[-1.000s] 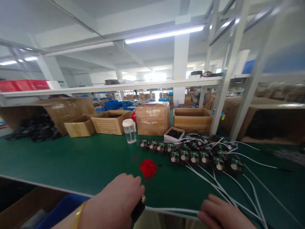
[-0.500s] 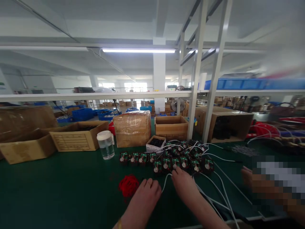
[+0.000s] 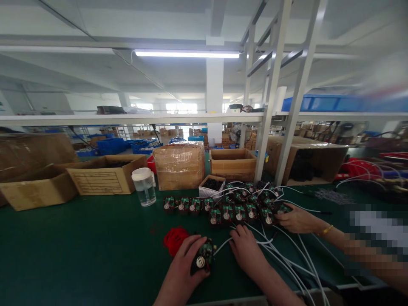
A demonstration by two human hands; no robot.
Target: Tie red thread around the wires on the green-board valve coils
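My left hand (image 3: 182, 268) is closed around a small black housing with a green circuit board (image 3: 207, 254) and a round metal disc on it. A white cable (image 3: 223, 245) runs from this unit to my right hand (image 3: 247, 250), whose curled fingers are closed at the cable; the fingertips are partly hidden. Just behind my left hand lies a bundle of red wire (image 3: 175, 240). Several similar circuit-board units (image 3: 227, 213) stand in rows beyond my hands. Another person's hand (image 3: 295, 219) touches the unit at the right end of the front row.
A small white box of black parts (image 3: 211, 187) stands behind the rows, near a clear water jug (image 3: 144, 187). Cardboard boxes (image 3: 180, 166) line the back of the green table (image 3: 79, 250). Loose white cables (image 3: 287, 259) trail to the right. Metal shelf posts (image 3: 269, 97) rise behind.
The circuit-board unit now shows in my left hand, which has turned and moved slightly left. My right hand has shifted a little right and down. The other person's hand has reached in to a unit.
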